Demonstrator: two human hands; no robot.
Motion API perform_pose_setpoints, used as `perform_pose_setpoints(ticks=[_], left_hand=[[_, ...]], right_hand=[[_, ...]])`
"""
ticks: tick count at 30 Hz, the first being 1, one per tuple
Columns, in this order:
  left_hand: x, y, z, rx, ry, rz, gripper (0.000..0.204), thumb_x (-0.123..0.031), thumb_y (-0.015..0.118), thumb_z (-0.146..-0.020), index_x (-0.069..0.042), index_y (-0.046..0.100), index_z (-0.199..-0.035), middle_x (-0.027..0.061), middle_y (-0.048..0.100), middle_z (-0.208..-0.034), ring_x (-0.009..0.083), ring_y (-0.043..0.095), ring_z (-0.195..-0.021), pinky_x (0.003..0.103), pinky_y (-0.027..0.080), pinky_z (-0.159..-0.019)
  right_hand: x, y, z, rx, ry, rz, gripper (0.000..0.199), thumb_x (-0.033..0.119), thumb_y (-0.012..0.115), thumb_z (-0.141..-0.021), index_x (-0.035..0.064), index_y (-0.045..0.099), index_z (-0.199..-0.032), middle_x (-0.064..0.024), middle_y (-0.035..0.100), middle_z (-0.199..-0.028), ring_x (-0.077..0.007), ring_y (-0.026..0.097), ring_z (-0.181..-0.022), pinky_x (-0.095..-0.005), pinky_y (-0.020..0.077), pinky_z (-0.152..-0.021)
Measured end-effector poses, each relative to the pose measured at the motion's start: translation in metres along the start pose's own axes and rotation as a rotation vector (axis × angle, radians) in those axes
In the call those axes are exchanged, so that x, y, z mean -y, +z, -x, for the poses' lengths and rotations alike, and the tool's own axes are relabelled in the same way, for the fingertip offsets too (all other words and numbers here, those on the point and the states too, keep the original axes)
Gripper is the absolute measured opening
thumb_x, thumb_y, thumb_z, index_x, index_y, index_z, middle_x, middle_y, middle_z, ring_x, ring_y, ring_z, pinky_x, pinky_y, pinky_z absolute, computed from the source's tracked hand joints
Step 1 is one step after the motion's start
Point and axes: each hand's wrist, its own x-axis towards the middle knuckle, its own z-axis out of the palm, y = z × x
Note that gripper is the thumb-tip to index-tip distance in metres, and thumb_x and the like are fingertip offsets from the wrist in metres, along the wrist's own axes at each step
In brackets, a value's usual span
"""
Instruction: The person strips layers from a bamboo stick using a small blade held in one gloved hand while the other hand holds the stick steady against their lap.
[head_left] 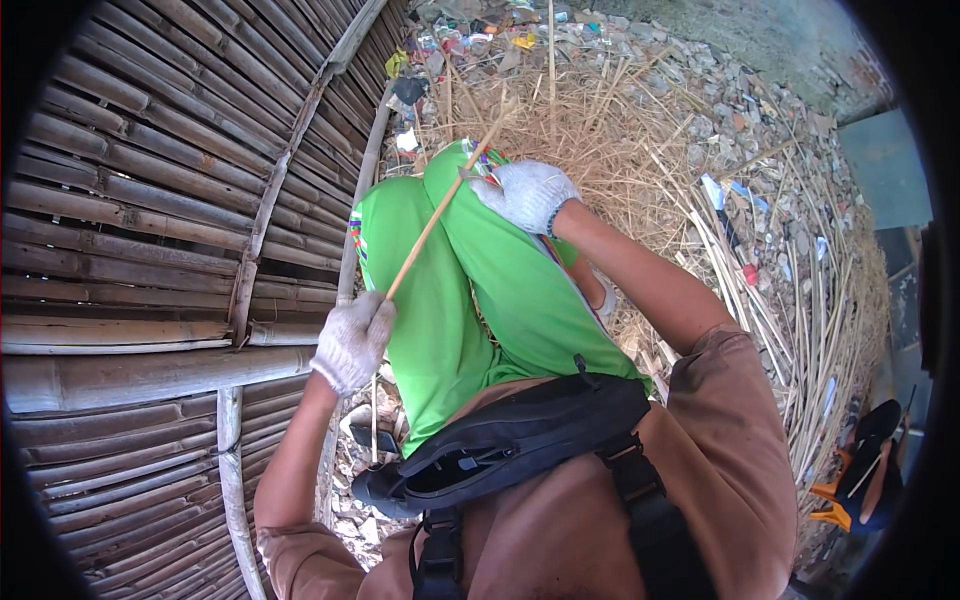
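A thin, pale bamboo strip [430, 232] runs slantwise over my lap, its far end up and to the right. My left hand [355, 342], in a whitish knit glove, is closed round its near end. Beyond my right knee, my right hand [532, 196], gloved alike, is closed on a small knife [477, 175]. The short blade lies against the strip toward its far end; the glove hides the handle. Under both hands are my green trousers [425, 260] with patterned trim.
A bamboo slat wall [150, 200] stands close on my left. Fine shavings [590, 125] cover the rubble ahead. Long split strips [740, 285] lie to my right, near orange-and-black tools [860, 470]. A black bag [530, 430] sits across my waist.
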Motion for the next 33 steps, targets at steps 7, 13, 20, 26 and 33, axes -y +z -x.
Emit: perform_pose_setpoints(ticks=[7, 13, 20, 26, 33], left_hand=[[-0.005, 0.030, -0.115, -0.050, 0.168, -0.186, 0.029, -0.029, 0.055, -0.111, -0.003, 0.067, -0.112, 0.0300, 0.068, -0.087, 0.0524, 0.069, -0.085, 0.058, 0.055, -0.077], [-0.004, 0.027, -0.109, -0.023, 0.160, -0.164, 0.028, -0.028, 0.057, -0.110, -0.003, 0.067, -0.112, 0.0303, 0.069, -0.090, 0.0533, 0.068, -0.089, 0.060, 0.054, -0.080], [-0.007, -0.002, -0.037, -0.011, 0.100, -0.196, 0.021, -0.023, 0.058, -0.109, -0.004, 0.064, -0.110, 0.0289, 0.069, -0.095, 0.0524, 0.069, -0.092, 0.061, 0.055, -0.081], [0.008, -0.027, 0.031, -0.013, 0.087, -0.173, 0.021, -0.018, 0.059, -0.109, -0.001, 0.067, -0.117, 0.0290, 0.069, -0.087, 0.0500, 0.071, -0.082, 0.053, 0.056, -0.070], [0.012, -0.059, 0.100, 0.086, -0.069, -0.043, 0.025, -0.021, 0.058, -0.111, 0.000, 0.070, -0.115, 0.0258, 0.069, -0.090, 0.0465, 0.071, -0.079, 0.048, 0.057, -0.073]], right_hand=[[0.004, -0.004, 0.002, 0.006, 0.000, 0.017, 0.069, 0.065, 0.042, -0.106, 0.0092, 0.083, -0.107, -0.0260, 0.079, -0.109, -0.0445, 0.078, -0.101, -0.0588, 0.0608, -0.092], [0.001, 0.000, 0.003, 0.008, 0.015, 0.005, 0.070, 0.065, 0.042, -0.106, 0.0089, 0.083, -0.106, -0.0261, 0.079, -0.107, -0.0447, 0.078, -0.100, -0.0587, 0.0609, -0.091], [-0.003, 0.003, 0.000, 0.017, 0.000, -0.022, 0.073, 0.067, 0.040, -0.107, 0.0078, 0.083, -0.105, -0.0266, 0.079, -0.107, -0.0452, 0.078, -0.101, -0.0587, 0.0606, -0.092], [0.002, -0.004, 0.004, 0.017, 0.046, -0.040, 0.075, 0.069, 0.039, -0.106, 0.0079, 0.083, -0.107, -0.0273, 0.079, -0.109, -0.0463, 0.077, -0.104, -0.0585, 0.0600, -0.094], [0.000, -0.003, 0.007, -0.010, 0.040, -0.026, 0.074, 0.068, 0.040, -0.107, 0.0076, 0.082, -0.107, -0.0281, 0.078, -0.109, -0.0468, 0.077, -0.103, -0.0584, 0.0598, -0.094]])
